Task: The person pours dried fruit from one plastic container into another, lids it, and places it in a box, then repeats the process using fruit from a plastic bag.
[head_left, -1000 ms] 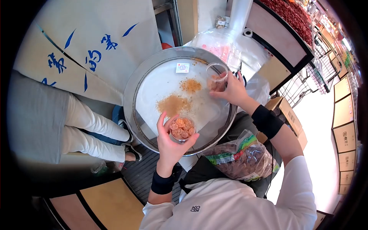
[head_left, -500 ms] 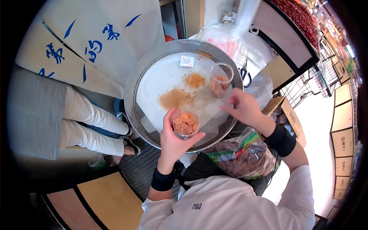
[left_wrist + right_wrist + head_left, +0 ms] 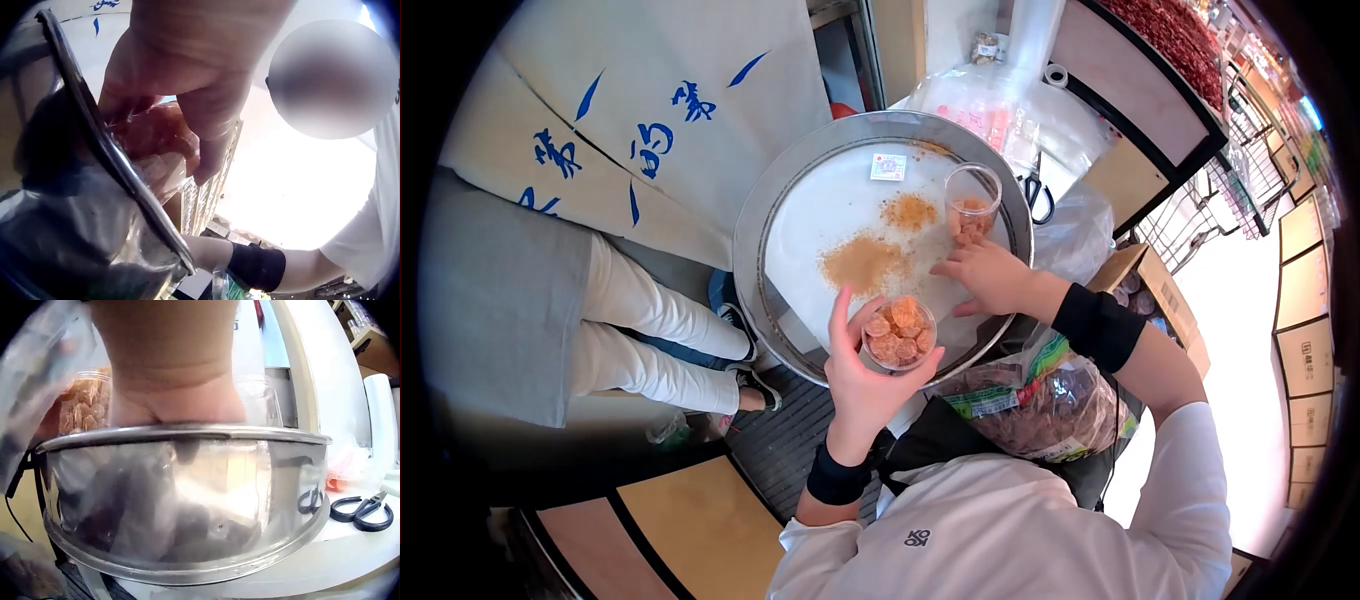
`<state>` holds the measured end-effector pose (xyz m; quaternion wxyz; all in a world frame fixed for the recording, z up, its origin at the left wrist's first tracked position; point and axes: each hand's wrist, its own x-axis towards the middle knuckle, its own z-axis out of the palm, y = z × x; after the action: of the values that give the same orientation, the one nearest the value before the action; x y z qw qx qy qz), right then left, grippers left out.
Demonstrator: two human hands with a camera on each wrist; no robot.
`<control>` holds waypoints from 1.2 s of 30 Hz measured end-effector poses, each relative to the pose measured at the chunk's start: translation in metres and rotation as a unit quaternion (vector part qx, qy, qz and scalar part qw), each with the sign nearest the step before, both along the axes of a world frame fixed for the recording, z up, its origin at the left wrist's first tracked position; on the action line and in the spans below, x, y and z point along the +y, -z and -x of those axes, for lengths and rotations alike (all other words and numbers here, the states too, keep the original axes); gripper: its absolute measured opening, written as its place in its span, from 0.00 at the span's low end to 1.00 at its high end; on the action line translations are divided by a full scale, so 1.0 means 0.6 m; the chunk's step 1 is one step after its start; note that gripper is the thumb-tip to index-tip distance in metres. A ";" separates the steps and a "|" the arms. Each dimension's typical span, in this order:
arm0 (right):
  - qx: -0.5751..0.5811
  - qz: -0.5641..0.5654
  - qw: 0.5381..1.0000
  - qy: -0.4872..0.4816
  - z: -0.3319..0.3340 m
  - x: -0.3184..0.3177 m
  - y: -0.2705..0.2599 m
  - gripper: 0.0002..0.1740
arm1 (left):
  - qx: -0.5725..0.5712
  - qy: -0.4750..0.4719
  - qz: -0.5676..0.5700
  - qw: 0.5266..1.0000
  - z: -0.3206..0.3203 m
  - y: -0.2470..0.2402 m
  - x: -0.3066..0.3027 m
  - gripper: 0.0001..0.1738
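Left hand (image 3: 865,385) reached up over the near edge of the round metal tray (image 3: 746,250), fingers and thumb curled round a clear cup of orange pieces (image 3: 899,334); grip on it clear. Right arm bent in from the right, right hand (image 3: 992,278) low over the tray, fingers stretched loosely leftward, nothing held. Its fingertips sat just below the second clear cup (image 3: 973,188), part-filled, standing near the tray's right side; contact with the tray surface, can't tell. Brown powder (image 3: 863,262) lay left of the fingertips.

Vs. a second earlier: right hand had gripped the second cup, then let go, drew back rightward, now came in over the tray. Left hand kept its cup.
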<state>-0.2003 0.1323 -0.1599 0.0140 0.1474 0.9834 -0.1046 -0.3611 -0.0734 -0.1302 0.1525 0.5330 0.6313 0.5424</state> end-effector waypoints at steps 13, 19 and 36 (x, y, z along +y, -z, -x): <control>0.392 0.441 0.799 0.119 -0.028 -0.055 -0.134 0.24 | -0.083 0.034 -0.011 0.996 -0.007 0.027 0.019 0.66; 0.343 0.234 0.909 0.025 0.005 -0.102 -0.134 0.28 | -0.077 0.054 -0.001 0.996 -0.001 0.023 0.015 0.70; 0.245 0.214 0.945 -0.022 0.011 -0.113 -0.123 0.43 | -0.036 0.069 0.018 0.997 0.010 0.032 0.017 0.69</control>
<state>-0.2067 0.0648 -0.0859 -0.1943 0.0890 0.9139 -0.3452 -0.3669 -0.0631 -0.1491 0.2217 0.5527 0.5967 0.5378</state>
